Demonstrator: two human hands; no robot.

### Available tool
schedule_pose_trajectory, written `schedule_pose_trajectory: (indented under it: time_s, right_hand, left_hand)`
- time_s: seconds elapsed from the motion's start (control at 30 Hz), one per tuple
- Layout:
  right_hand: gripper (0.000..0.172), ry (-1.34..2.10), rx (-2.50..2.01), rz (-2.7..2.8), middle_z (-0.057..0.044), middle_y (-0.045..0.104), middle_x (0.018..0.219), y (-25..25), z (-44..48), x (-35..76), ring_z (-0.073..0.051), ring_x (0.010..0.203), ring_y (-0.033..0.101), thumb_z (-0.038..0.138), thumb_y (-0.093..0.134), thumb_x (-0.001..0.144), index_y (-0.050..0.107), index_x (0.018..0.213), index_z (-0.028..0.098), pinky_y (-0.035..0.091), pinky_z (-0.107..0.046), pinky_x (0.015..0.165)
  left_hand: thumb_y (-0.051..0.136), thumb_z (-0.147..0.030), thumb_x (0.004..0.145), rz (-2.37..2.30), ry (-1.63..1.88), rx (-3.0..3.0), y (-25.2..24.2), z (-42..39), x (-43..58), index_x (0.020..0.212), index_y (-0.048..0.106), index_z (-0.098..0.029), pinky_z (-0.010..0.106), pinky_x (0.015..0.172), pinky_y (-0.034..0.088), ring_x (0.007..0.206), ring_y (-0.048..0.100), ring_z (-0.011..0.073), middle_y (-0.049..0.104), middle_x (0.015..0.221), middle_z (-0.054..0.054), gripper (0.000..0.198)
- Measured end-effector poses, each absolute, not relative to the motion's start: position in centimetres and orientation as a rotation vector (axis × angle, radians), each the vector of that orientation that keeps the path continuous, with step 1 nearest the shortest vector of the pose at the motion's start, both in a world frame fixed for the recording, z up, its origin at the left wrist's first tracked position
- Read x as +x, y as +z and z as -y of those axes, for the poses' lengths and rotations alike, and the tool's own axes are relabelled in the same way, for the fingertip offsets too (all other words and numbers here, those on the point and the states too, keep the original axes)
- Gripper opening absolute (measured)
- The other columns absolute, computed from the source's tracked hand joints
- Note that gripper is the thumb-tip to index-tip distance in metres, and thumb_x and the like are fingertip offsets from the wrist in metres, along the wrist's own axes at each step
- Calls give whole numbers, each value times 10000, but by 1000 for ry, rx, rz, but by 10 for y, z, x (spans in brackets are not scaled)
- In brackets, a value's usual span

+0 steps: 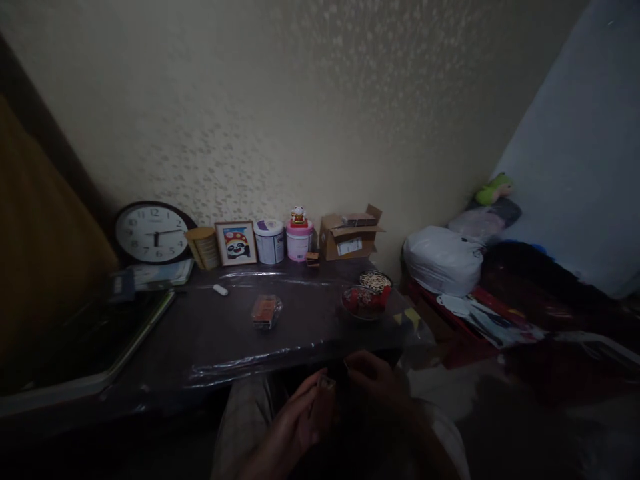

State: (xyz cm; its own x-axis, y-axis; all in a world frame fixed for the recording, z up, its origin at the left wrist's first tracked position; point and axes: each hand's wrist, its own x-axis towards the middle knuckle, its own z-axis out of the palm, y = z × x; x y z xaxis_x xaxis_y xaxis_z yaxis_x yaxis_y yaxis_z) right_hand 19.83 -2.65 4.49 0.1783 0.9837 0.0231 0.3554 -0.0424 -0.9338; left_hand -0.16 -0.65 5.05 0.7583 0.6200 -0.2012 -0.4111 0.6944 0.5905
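Holding a small reddish-brown rectangular box (324, 405), pale-rimmed at its far end, the left hand (293, 421) is near the curled right hand (376, 381); what that holds, I cannot tell.

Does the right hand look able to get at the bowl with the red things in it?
Probably yes: the bowl sits on the table just beyond the right hand, and nothing visible stands between them. Whether those fingers already pinch something is too dark to tell.

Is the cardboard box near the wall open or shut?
Open: the cardboard box has one flap standing upright and another sticking outward.
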Motion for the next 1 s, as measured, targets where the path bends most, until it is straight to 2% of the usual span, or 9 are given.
schedule_pose_trajectory:
  time_s: [0.07,0.2,0.27,0.4,0.6,0.77,0.87,1.0]
  right_hand:
    - [221,919,-1538,1219,-31,673,821,41,27,196,-191,808,617,359,614,707,645,830,178,472,-292,743]
    - [152,869,-1532,1122,13,644,724,36,32,188,-166,752,606,344,613,726,643,751,197,470,-256,702]
    - [120,818,-1521,1116,23,632,710,35,34,183,-155,738,600,321,613,731,633,738,203,466,-240,691]
    - [119,763,-1471,1154,17,623,724,32,33,174,-149,731,590,314,596,751,609,747,196,464,-236,683]
    - [96,752,-1492,1238,15,604,698,35,28,164,-140,689,571,274,584,747,604,721,184,449,-239,647]
    - [83,789,-1467,1213,26,587,690,41,31,163,-136,696,571,264,593,741,585,704,190,446,-225,646]
    - [79,766,-1449,1173,24,590,695,42,35,164,-137,703,578,270,583,750,580,721,196,461,-220,655]
    - [169,687,-1439,1267,12,607,667,33,44,159,-138,654,591,353,557,791,590,709,209,479,-218,613]
  left_hand:
    - [548,-268,796,-412,597,533,47,4,-1,1121,610,-244,266,752,458,1005,587,189,642,1164,48,331]
    - [489,-253,841,-443,605,550,38,0,0,1170,557,-252,218,567,437,827,622,146,654,1100,40,336]
    - [481,-237,847,-425,615,528,34,-1,1,1170,550,-239,228,619,450,846,624,149,663,1071,44,330]
    - [479,-229,844,-384,601,490,33,1,3,1166,553,-239,304,803,454,1039,585,206,650,1127,49,330]
    - [489,-208,826,-379,601,510,40,4,2,1104,612,-229,265,809,451,1099,562,194,674,1098,36,304]
    - [568,-254,770,-430,597,487,46,4,1,1111,605,-252,248,656,459,976,615,197,681,1072,38,343]
    - [583,-291,758,-429,602,472,43,2,1,1136,576,-263,268,662,449,935,617,201,669,1070,44,380]
    - [590,-334,753,-452,634,475,32,-3,4,1116,570,-274,277,659,429,870,622,193,654,1062,47,369]
